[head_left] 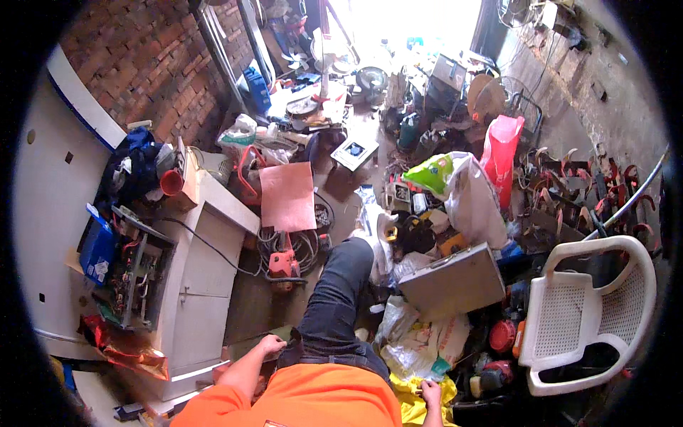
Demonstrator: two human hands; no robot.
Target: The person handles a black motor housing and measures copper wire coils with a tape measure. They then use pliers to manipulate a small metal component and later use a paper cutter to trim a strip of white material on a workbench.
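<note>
Apparently plastic, a crumpled yellow bag (410,402) lies lower right, against the right hand (431,393) (whether those fingers grip, I cannot tell); probably light, soft, slippery, best gathered by its edge; the left hand (271,345), beside dark trousers (329,309), is equally unclear

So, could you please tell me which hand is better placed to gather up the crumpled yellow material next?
Probably the right hand: it is at the yellow material, while the left hand is beyond the dark-trousered leg.
</note>
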